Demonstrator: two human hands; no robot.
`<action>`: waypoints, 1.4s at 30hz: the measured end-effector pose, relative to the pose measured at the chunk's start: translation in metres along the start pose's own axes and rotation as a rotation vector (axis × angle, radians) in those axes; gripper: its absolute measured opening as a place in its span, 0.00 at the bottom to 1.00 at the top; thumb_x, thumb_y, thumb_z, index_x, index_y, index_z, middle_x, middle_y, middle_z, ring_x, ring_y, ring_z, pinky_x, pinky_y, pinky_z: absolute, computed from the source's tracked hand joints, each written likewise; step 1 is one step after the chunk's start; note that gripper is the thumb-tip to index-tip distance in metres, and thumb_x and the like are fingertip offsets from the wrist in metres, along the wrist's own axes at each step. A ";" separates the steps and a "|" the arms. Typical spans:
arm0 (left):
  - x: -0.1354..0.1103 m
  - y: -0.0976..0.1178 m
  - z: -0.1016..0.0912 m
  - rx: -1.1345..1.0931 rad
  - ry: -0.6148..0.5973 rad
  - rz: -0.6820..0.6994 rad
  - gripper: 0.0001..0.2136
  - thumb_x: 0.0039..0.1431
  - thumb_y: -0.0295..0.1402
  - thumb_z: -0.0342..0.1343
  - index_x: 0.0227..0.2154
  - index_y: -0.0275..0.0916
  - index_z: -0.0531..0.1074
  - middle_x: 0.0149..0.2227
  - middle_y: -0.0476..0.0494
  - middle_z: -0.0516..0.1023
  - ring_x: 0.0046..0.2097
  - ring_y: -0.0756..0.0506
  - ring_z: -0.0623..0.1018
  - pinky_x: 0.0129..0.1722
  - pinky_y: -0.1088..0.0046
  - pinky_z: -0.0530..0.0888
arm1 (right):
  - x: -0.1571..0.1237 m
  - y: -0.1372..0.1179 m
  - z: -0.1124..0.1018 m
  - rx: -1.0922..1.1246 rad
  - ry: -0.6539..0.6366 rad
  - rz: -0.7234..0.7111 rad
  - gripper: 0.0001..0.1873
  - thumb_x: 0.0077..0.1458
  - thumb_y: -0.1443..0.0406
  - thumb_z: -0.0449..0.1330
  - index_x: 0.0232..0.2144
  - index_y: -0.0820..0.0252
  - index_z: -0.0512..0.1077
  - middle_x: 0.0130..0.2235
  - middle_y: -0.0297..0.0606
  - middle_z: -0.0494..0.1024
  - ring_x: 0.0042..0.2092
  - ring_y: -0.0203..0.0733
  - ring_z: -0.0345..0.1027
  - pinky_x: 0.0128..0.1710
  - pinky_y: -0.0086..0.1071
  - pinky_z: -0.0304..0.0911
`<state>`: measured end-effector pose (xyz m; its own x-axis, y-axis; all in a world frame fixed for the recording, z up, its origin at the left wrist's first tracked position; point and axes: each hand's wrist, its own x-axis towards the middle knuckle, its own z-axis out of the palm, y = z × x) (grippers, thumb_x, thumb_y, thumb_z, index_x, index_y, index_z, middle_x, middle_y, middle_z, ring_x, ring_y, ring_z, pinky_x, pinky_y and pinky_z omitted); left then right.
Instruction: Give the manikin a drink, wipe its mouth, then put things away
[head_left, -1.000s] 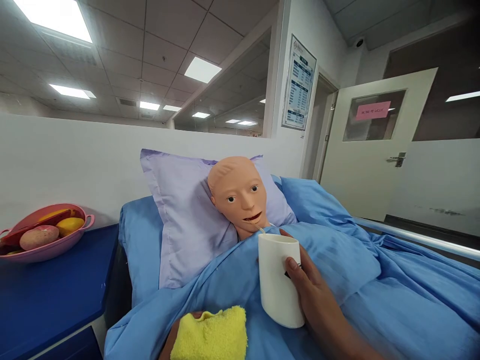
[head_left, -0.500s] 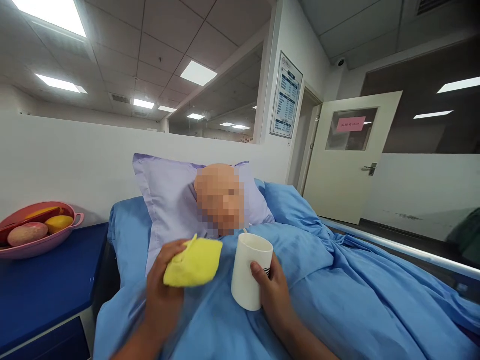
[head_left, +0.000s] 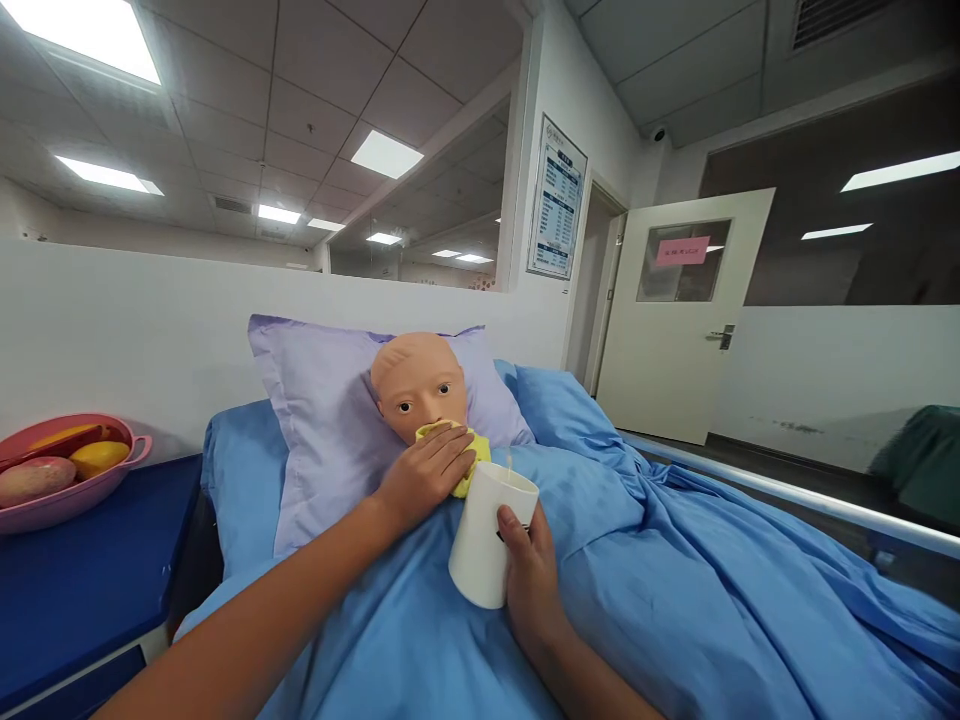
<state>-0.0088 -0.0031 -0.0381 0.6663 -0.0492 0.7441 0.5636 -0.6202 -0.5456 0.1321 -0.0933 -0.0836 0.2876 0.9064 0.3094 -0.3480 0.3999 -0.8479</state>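
A training manikin's head point(head_left: 416, 375) rests on a lilac pillow point(head_left: 322, 430) in a bed under a blue blanket point(head_left: 675, 590). My left hand point(head_left: 424, 475) is closed on a yellow cloth point(head_left: 471, 458) and presses it against the manikin's mouth and chin. My right hand point(head_left: 529, 570) grips a white cup point(head_left: 484, 540) upright just below the chin, over the blanket. A thin straw tip point(head_left: 510, 463) pokes above the cup's rim.
A blue bedside cabinet point(head_left: 82, 590) stands at the left with a pink bowl point(head_left: 67, 495) of fruit on it. A metal bed rail point(head_left: 787, 495) runs along the right side. A white door point(head_left: 675, 320) stands open behind the bed.
My left hand has lifted the yellow cloth from the blanket up to the manikin's mouth. The cup has come down a little from the mouth and stays in my right hand.
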 end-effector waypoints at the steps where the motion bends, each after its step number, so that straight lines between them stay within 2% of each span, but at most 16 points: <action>1: -0.005 0.002 -0.001 -0.009 -0.003 -0.014 0.10 0.64 0.25 0.49 0.45 0.33 0.72 0.52 0.39 0.78 0.57 0.45 0.75 0.60 0.63 0.74 | 0.000 0.001 0.000 0.006 -0.014 0.008 0.19 0.52 0.51 0.64 0.42 0.53 0.70 0.37 0.32 0.75 0.36 0.41 0.65 0.39 0.35 0.65; 7: -0.028 0.019 -0.009 -0.218 0.030 -0.203 0.13 0.63 0.24 0.48 0.48 0.35 0.72 0.47 0.41 0.80 0.53 0.47 0.77 0.56 0.63 0.77 | 0.003 0.009 -0.002 0.008 -0.011 0.012 0.26 0.47 0.49 0.66 0.45 0.54 0.70 0.39 0.34 0.76 0.38 0.43 0.68 0.40 0.37 0.67; 11: -0.019 0.019 -0.013 -0.422 0.107 -0.359 0.19 0.62 0.19 0.43 0.50 0.39 0.71 0.51 0.41 0.78 0.56 0.48 0.75 0.55 0.63 0.77 | 0.003 0.011 -0.004 -0.013 -0.010 0.029 0.28 0.46 0.48 0.67 0.45 0.54 0.69 0.36 0.34 0.75 0.36 0.43 0.69 0.37 0.37 0.68; 13: -0.006 0.014 -0.014 -0.406 0.147 -0.349 0.20 0.62 0.19 0.43 0.52 0.40 0.70 0.55 0.39 0.75 0.59 0.47 0.73 0.57 0.60 0.75 | 0.002 0.010 -0.004 -0.004 -0.032 0.046 0.28 0.47 0.47 0.66 0.46 0.54 0.68 0.35 0.34 0.75 0.34 0.42 0.68 0.34 0.36 0.68; 16: 0.011 0.005 -0.010 -0.252 0.141 -0.242 0.18 0.63 0.21 0.46 0.54 0.38 0.68 0.58 0.37 0.72 0.62 0.44 0.69 0.59 0.58 0.74 | 0.003 0.010 -0.005 0.005 -0.046 0.075 0.28 0.48 0.47 0.65 0.46 0.53 0.68 0.35 0.34 0.75 0.32 0.41 0.68 0.31 0.35 0.68; 20: 0.006 0.004 0.001 -0.115 0.066 -0.123 0.13 0.63 0.24 0.51 0.49 0.35 0.71 0.52 0.39 0.77 0.57 0.44 0.74 0.58 0.59 0.75 | 0.007 0.013 -0.004 -0.013 -0.008 0.033 0.29 0.45 0.46 0.66 0.45 0.55 0.70 0.34 0.34 0.76 0.33 0.41 0.68 0.31 0.34 0.67; 27: -0.037 0.030 0.004 -0.313 0.023 -0.342 0.15 0.63 0.24 0.50 0.52 0.37 0.70 0.50 0.43 0.78 0.54 0.47 0.76 0.58 0.61 0.75 | 0.009 0.024 -0.007 -0.025 -0.054 -0.020 0.26 0.48 0.48 0.65 0.45 0.54 0.71 0.36 0.34 0.77 0.36 0.41 0.69 0.35 0.34 0.68; 30: -0.033 0.031 -0.001 -0.364 0.082 -0.426 0.18 0.61 0.20 0.48 0.51 0.38 0.71 0.49 0.43 0.79 0.52 0.49 0.77 0.55 0.64 0.77 | 0.008 0.024 -0.008 -0.019 -0.064 0.008 0.30 0.47 0.47 0.66 0.48 0.54 0.70 0.39 0.36 0.78 0.38 0.44 0.71 0.38 0.37 0.70; 33: -0.016 0.024 -0.008 -0.356 0.184 -0.474 0.22 0.58 0.15 0.44 0.50 0.39 0.71 0.50 0.43 0.78 0.54 0.49 0.75 0.55 0.66 0.77 | 0.009 0.024 -0.009 -0.021 -0.075 0.029 0.32 0.47 0.46 0.66 0.50 0.54 0.69 0.40 0.37 0.78 0.39 0.45 0.72 0.40 0.38 0.70; 36: 0.002 0.013 -0.013 -0.254 0.226 -0.413 0.22 0.59 0.16 0.43 0.53 0.38 0.69 0.53 0.41 0.76 0.58 0.47 0.72 0.58 0.61 0.75 | 0.011 0.026 -0.010 -0.022 -0.079 0.037 0.32 0.48 0.46 0.65 0.51 0.53 0.68 0.39 0.36 0.78 0.38 0.44 0.71 0.38 0.37 0.69; 39: 0.006 0.006 -0.009 -0.123 0.142 -0.249 0.20 0.62 0.19 0.45 0.55 0.37 0.68 0.53 0.40 0.76 0.59 0.45 0.72 0.59 0.59 0.74 | 0.014 0.028 -0.008 -0.023 -0.085 -0.002 0.29 0.49 0.47 0.65 0.50 0.53 0.68 0.41 0.36 0.78 0.39 0.43 0.70 0.40 0.36 0.69; 42: -0.006 0.009 -0.002 -0.048 0.061 -0.135 0.15 0.64 0.24 0.49 0.52 0.35 0.70 0.52 0.41 0.78 0.58 0.45 0.74 0.57 0.60 0.76 | 0.014 0.027 -0.006 -0.009 -0.087 -0.061 0.26 0.50 0.49 0.65 0.48 0.54 0.70 0.41 0.36 0.78 0.40 0.43 0.70 0.42 0.35 0.67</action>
<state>-0.0086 -0.0094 -0.0465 0.5543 -0.0100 0.8323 0.6208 -0.6611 -0.4214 0.1318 -0.0705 -0.1044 0.2288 0.8891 0.3964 -0.3240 0.4536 -0.8302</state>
